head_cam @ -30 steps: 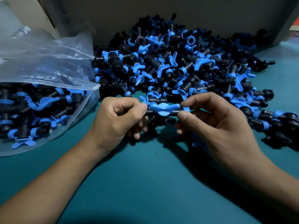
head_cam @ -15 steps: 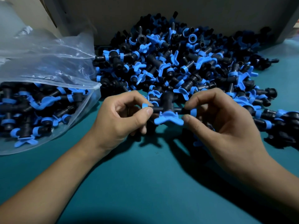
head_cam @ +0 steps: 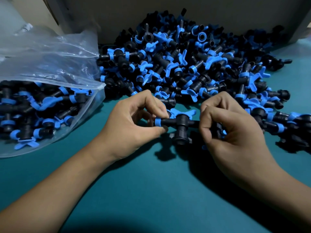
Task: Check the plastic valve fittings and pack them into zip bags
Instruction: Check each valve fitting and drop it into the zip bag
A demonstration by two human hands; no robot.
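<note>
A black valve fitting (head_cam: 180, 124) with blue rings and a blue butterfly handle hangs just above the teal table (head_cam: 151, 190). My left hand (head_cam: 133, 125) pinches its left end at the blue ring. My right hand (head_cam: 230, 130) grips its right end, which the fingers hide. The fitting's black socket points toward me and the blue handle faces away. Behind the hands lies a big pile of loose fittings (head_cam: 193, 64). A clear zip bag (head_cam: 47, 91), partly filled with fittings, lies at the left with its mouth toward the pile.
A grey wall or box side (head_cam: 168, 10) stands right behind the pile. Loose fittings stretch along the right edge (head_cam: 289, 125) close to my right hand. Bare teal table surface lies in front of the hands.
Both hands have rolled the fitting between them: its blue handle, facing me before, now faces away, and the black socket points toward me. The hands sit slightly lower and closer together.
</note>
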